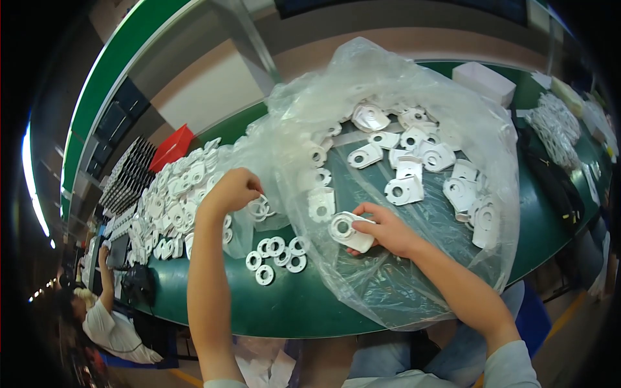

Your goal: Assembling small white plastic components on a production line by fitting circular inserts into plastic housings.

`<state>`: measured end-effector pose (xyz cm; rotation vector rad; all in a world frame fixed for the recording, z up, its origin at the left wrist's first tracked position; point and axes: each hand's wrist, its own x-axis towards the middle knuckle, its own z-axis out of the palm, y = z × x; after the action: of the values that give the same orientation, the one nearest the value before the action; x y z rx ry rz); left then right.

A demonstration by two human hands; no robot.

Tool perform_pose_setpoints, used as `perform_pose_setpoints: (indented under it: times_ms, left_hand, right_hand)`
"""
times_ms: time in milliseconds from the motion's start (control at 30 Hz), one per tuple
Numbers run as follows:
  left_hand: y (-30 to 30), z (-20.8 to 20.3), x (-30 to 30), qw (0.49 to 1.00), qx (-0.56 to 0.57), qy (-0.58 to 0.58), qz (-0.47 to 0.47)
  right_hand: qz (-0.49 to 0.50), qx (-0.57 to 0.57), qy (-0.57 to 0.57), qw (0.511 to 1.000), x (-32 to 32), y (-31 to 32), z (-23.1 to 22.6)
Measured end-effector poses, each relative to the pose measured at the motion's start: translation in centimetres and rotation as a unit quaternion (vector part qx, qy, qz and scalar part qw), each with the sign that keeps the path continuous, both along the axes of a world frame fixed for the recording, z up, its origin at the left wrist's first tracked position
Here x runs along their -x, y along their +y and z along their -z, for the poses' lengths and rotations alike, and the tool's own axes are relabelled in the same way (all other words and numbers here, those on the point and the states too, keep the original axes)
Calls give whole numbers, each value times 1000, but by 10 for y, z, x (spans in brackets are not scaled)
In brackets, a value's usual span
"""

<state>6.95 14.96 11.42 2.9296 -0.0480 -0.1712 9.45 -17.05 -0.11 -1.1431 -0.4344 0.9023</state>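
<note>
My right hand [394, 234] grips a white plastic housing [344, 229] with a round ringed opening, its thumb on top and fingers around the edge, above the clear plastic bag [381, 294]. Over at the left, my left hand [234, 189] has its fingers curled together and pointing down, close to a white ring-shaped part [259, 208]. Whether that part is between the fingertips is hidden. Several flat white rings [264, 275] lie on the green table in front of the hand. More white housings [404, 189] lie scattered on the bag to the right.
A big heap of white parts [174, 207] covers the table's left side, with a red bin [172, 147] and stacked dark trays [131, 174] behind it. At the back right are a white box [484, 83] and a white cable bundle [555, 129]. A co-worker [116, 330] sits far left.
</note>
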Motion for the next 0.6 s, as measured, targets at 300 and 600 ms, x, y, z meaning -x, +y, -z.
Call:
perform_pose_setpoints:
  times_ms: [300,600]
  left_hand:
    - [-114,36,45,811,546,-148,-151]
    - [-149,94,38,705,666,-142,-199]
  right_hand:
    - [37,-42,3,998,-3,2,6]
    - [71,-53,-46,995,-5,5,16]
